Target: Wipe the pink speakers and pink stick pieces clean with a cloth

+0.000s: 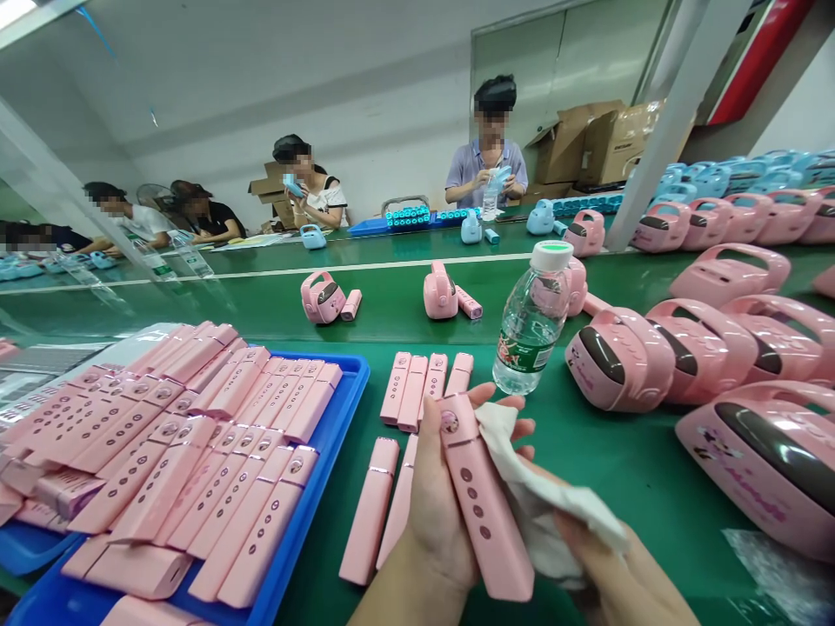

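The left hand [434, 496] grips a pink handheld device [484, 504] upright, while the right hand [619, 578] clutches a white cloth [541, 496] against it. A blue tray [345, 391] sits near the left hand, on the green counter [626, 487].

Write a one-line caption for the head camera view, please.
The left hand holds a pink handheld device, the right hand presses a white cloth to it, beside a blue tray of matching devices.

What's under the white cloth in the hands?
Left-hand fingers curl beneath the white cloth, beside the pink device. The cloth's middle covers whatever else is there.
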`<state>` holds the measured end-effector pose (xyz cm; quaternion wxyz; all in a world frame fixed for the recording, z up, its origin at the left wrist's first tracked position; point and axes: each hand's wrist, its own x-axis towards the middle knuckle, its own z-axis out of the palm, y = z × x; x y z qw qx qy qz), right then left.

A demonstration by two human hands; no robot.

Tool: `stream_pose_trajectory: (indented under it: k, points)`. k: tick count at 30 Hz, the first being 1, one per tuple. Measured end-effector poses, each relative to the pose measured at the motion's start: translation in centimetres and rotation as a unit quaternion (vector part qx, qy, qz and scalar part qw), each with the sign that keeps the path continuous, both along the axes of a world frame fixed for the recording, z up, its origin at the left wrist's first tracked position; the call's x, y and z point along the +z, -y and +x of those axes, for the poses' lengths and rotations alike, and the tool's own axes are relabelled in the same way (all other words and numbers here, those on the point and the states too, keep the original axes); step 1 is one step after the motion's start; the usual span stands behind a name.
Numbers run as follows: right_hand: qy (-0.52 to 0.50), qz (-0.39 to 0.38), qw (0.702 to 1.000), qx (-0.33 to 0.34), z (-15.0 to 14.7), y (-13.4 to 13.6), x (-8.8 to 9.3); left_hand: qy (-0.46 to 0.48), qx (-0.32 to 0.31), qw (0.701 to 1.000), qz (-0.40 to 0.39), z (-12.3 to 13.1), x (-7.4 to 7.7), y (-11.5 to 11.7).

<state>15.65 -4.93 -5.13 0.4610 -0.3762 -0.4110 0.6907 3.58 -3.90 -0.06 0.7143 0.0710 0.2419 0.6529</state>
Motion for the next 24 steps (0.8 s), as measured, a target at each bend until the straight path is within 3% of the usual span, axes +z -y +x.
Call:
stream_pose_trajectory:
  k: [3,8,14,20,24]
  points:
    - [-0.154,-0.144,0.978,0.0,-0.4,-0.5,1.6,0.022,0.017,0.999,-0.045,-0.2,0.2,-0.3]
    - [-0.227,-0.21,0.951,0.017,-1.2,-0.9,2.5,0.039,0.046,0.996,-0.061,-0.5,0.7,-0.6]
    - [-0.231,-0.25,0.94,0.024,-1.1,-0.7,2.0,0.052,0.052,0.994,-0.078,-0.8,0.4,-0.7]
    - [-0.241,-0.264,0.933,0.03,-1.4,-0.5,2.4,0.024,0.104,0.986,-0.125,-0.7,0.2,-0.8]
    - [-0.174,-0.212,0.962,-0.001,-1.3,-0.2,2.1,0.012,0.115,0.988,-0.101,-0.5,0.2,-0.7]
